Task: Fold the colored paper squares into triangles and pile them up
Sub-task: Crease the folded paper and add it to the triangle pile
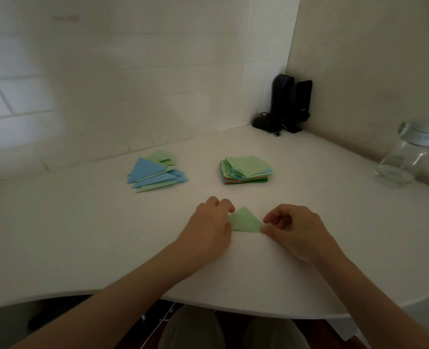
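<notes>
A light green paper folded into a triangle (pixel 245 221) lies flat on the white table (pixel 82 235) between my hands. My left hand (pixel 209 224) presses its left corner with the fingertips. My right hand (pixel 294 229) pinches the right corner between thumb and forefinger. Farther back on the left sits a loose pile of folded blue and green triangles (pixel 155 172). To its right stands a stack of unfolded colored squares (pixel 246 170), green on top, with blue, orange and darker green edges below.
A clear glass jar (pixel 409 152) stands at the right edge of the table. Two black speakers with cables (pixel 287 104) sit in the far corner against the tiled wall. The table's curved front edge runs just above my lap.
</notes>
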A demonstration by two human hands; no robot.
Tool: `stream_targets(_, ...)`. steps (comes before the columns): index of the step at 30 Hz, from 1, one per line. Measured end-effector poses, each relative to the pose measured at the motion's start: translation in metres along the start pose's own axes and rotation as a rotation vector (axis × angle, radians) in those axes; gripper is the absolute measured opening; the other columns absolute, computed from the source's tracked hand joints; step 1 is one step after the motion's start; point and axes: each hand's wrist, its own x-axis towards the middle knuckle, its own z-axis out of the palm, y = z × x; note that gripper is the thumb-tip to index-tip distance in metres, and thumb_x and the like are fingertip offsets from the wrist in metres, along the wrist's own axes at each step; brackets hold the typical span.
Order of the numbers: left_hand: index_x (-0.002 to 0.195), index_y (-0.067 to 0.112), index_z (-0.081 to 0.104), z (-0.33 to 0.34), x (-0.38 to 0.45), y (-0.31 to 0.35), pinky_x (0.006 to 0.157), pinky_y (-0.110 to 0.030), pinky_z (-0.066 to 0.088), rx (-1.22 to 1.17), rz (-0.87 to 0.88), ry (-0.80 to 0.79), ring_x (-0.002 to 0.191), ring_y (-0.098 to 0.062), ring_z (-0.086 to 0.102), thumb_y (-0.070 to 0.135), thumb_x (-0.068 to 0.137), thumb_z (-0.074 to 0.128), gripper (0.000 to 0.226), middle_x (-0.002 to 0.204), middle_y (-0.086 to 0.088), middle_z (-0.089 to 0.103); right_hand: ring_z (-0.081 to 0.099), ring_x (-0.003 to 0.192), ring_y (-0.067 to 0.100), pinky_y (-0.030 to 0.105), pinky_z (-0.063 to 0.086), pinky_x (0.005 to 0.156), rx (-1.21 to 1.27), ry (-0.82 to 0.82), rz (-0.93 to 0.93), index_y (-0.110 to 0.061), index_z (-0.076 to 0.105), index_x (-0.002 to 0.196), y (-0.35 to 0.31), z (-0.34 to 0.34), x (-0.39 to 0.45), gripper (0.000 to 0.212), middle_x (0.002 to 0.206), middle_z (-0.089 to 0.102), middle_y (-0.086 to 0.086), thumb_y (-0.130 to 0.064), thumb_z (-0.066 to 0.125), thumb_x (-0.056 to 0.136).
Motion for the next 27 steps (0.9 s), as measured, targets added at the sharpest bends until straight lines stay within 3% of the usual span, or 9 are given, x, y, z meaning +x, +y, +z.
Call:
stream_targets(3, 0.129, 0.019, 0.042, 0.004, 0.006, 0.012, 0.09, -0.033, 0.041, 0.095, -0.054, -0.041, 0.11, -0.024, 0.049, 0.039, 0.091, 0.055, 0.045, 0.123, -0.006, 0.042, 0.057, 0.069, 0.001, 0.005, 0.041, 0.062, 0.023, 0.017, -0.008, -0.03, 0.067, 0.076, 0.0, 0.001, -0.001, 0.011, 0.076, 0.065, -0.006, -0.028, 0.078, 0.072)
stream_targets(6, 0.128, 0.021, 0.044, 0.001, 0.014, 0.012, 0.089, -0.031, 0.042, 0.029, -0.15, -0.1, 0.109, -0.022, 0.052, 0.043, 0.084, 0.065, 0.053, 0.121, -0.004, 0.047, 0.056, 0.07, 0.002, 0.004, 0.04, 0.062, 0.019, 0.016, -0.018, -0.03, 0.067, 0.077, 0.001, 0.002, -0.001, 0.011, 0.076, 0.064, -0.005, -0.028, 0.077, 0.072)
stream_targets(10, 0.113, 0.024, 0.056, -0.002, 0.015, 0.009, 0.078, -0.025, 0.045, -0.119, -0.151, -0.078, 0.09, -0.014, 0.055, 0.032, 0.081, 0.07, 0.036, 0.102, 0.004, 0.06, 0.056, 0.072, 0.002, 0.003, 0.038, 0.063, 0.015, 0.035, -0.029, -0.032, 0.067, 0.081, 0.003, 0.003, -0.001, 0.013, 0.081, 0.062, -0.006, -0.026, 0.076, 0.073)
stream_targets(13, 0.098, 0.021, 0.064, -0.004, 0.012, 0.003, 0.061, -0.008, 0.037, -0.177, -0.101, -0.022, 0.071, -0.002, 0.05, 0.028, 0.082, 0.07, 0.019, 0.085, 0.011, 0.056, 0.052, 0.074, -0.001, 0.001, 0.036, 0.064, -0.013, 0.005, -0.039, -0.035, 0.066, 0.091, 0.002, 0.005, 0.0, 0.017, 0.087, 0.058, -0.007, -0.032, 0.074, 0.076)
stream_targets(16, 0.085, 0.021, 0.069, -0.005, 0.01, -0.003, 0.056, -0.006, 0.036, -0.271, -0.109, 0.013, 0.062, 0.002, 0.054, 0.027, 0.079, 0.073, 0.01, 0.07, 0.014, 0.062, 0.048, 0.071, -0.001, 0.01, 0.034, 0.062, -0.049, -0.011, -0.023, -0.037, 0.066, 0.082, -0.006, 0.007, 0.001, 0.01, 0.086, 0.053, -0.009, -0.045, 0.069, 0.078)
stream_targets(19, 0.081, 0.023, 0.07, -0.007, 0.008, -0.01, 0.058, -0.006, 0.039, -0.341, -0.123, -0.002, 0.065, 0.003, 0.061, 0.029, 0.078, 0.074, 0.007, 0.069, 0.011, 0.071, 0.051, 0.075, 0.005, 0.027, 0.043, 0.074, -0.089, -0.034, -0.024, -0.038, 0.054, 0.062, -0.012, 0.006, 0.002, 0.024, 0.08, 0.05, -0.013, -0.049, 0.066, 0.079)
stream_targets(22, 0.08, 0.024, 0.07, -0.013, 0.009, -0.018, 0.056, -0.003, 0.037, -0.347, -0.129, -0.012, 0.061, 0.007, 0.059, 0.031, 0.08, 0.073, 0.008, 0.069, 0.012, 0.072, 0.053, 0.084, 0.011, 0.035, 0.045, 0.083, -0.118, -0.078, -0.029, -0.029, 0.057, 0.062, -0.013, 0.006, 0.006, 0.03, 0.083, 0.052, -0.011, -0.051, 0.062, 0.081)
stream_targets(25, 0.08, 0.02, 0.069, -0.026, 0.011, -0.032, 0.054, -0.012, 0.039, -0.395, -0.157, -0.007, 0.05, 0.003, 0.049, 0.026, 0.087, 0.066, 0.009, 0.058, 0.019, 0.066, 0.054, 0.091, 0.013, 0.033, 0.043, 0.086, -0.141, -0.046, -0.063, -0.026, 0.061, 0.068, -0.012, 0.004, 0.018, 0.029, 0.092, 0.055, -0.006, -0.049, 0.058, 0.085)
stream_targets(27, 0.078, 0.015, 0.067, -0.041, 0.015, -0.052, 0.057, -0.022, 0.039, -0.397, -0.189, 0.088, 0.054, -0.006, 0.046, 0.021, 0.09, 0.061, 0.014, 0.052, 0.02, 0.061, 0.056, 0.089, 0.016, 0.029, 0.041, 0.081, -0.158, 0.043, -0.081, -0.02, 0.063, 0.075, -0.012, 0.0, 0.031, 0.028, 0.093, 0.058, -0.001, -0.044, 0.057, 0.088)
